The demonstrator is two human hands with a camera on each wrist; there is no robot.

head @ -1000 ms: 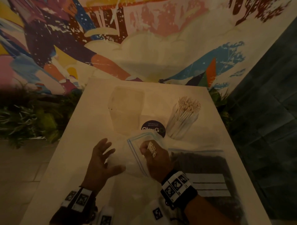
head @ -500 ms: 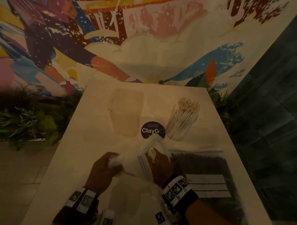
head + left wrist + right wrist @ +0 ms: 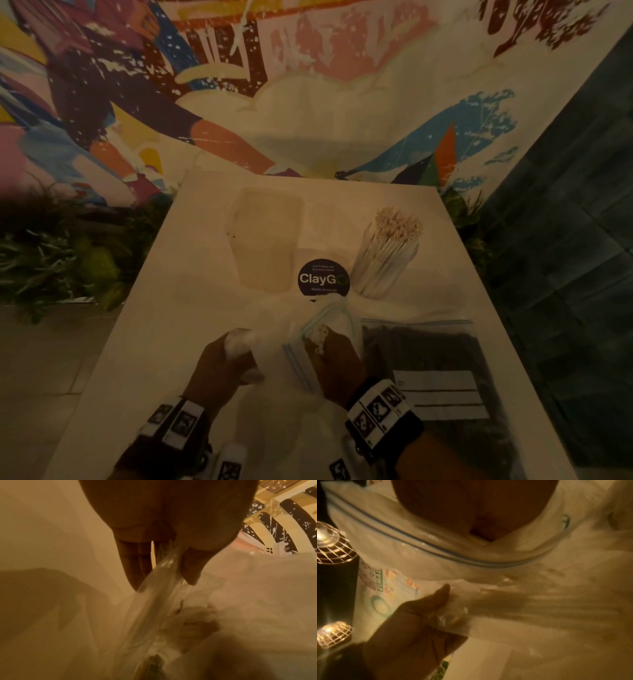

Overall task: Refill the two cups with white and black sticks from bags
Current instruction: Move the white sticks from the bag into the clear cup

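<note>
White sticks [image 3: 317, 337] show as a small bundle of ends in the mouth of the clear zip bag [image 3: 274, 329], which is lifted off the table [image 3: 164, 308] near its front edge, just in front of the round dark sticker [image 3: 323, 278]. The right hand [image 3: 337, 363] is inside the bag's mouth with its fingers closed round that bundle. The left hand [image 3: 219, 366] pinches a gathered fold of the bag's film between thumb and fingers [image 3: 135, 568], as the left wrist view shows clearly.

Judging by their look, the sticks are light, thin and stiff, and loose ones would likely slide out of a slack grip, so a full-fist hold near the middle of the bundle seems safest. The bag is soft, limp and slick; it gives no support, so it is best held by the stiffer zip strip [image 3: 436, 545] or by a bunched fold, as now.

One cup [image 3: 387, 260] at the far right already stands packed with white sticks. The other cup [image 3: 267, 240], far left, looks clear and empty. A second bag [image 3: 424, 349] holding the black sticks lies flat at the right, touching nothing but the table and perhaps the first bag's edge.
</note>
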